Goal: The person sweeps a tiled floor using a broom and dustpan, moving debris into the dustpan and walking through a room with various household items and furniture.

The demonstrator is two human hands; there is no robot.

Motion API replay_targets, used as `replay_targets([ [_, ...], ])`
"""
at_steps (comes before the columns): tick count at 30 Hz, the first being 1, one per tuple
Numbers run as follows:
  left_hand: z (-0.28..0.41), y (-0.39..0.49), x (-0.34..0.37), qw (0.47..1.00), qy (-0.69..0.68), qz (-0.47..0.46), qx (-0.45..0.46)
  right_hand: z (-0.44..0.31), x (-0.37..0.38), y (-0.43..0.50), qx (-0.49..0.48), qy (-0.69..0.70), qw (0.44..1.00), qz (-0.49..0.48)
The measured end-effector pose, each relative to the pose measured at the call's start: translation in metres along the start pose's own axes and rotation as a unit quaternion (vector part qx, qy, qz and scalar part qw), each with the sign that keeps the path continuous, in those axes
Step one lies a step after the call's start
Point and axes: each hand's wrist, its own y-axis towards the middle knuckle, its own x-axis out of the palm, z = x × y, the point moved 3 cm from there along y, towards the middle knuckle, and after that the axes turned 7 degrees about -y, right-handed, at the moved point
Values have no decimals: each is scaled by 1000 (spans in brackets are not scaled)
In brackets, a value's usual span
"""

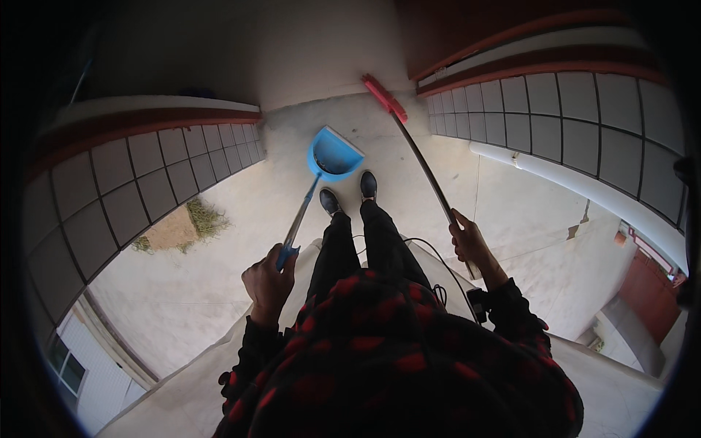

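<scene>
My left hand [271,284] grips the blue top end of a long dustpan handle. At the far end of that handle, the blue dustpan [333,154] is just ahead of my shoes, with some dark debris inside it. My right hand [470,241] is closed around the pole of a broom [424,164]. The broom's red head [385,98] lies ahead and to the right of the dustpan, apart from it, by the threshold of a doorway. Its bristles are hard to make out from above.
Tiled walls flank the doorway, one on the left [126,180] and one on the right [547,109]. A white pipe [553,172] runs along the foot of the right wall. Dry plant stalks [205,219] lie on the concrete floor at left. A black cable [438,249] hangs beside my right leg.
</scene>
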Motion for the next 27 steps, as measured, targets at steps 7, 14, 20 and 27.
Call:
replay_targets([
  [7, 5, -9, 10, 999, 33, -6, -3, 29, 55, 53, -13, -8, 999, 49],
  [14, 9, -11, 9, 999, 48, 5, 5, 63, 60, -4, -63, -7, 987, -146],
  [20, 7, -16, 13, 999, 49, -10, -11, 68, 36, -11, -11, -63, 997, -38],
  [27, 15, -19, 17, 998, 56, 9, -12, 68, 59, 22, -155, -180, 970, 51],
])
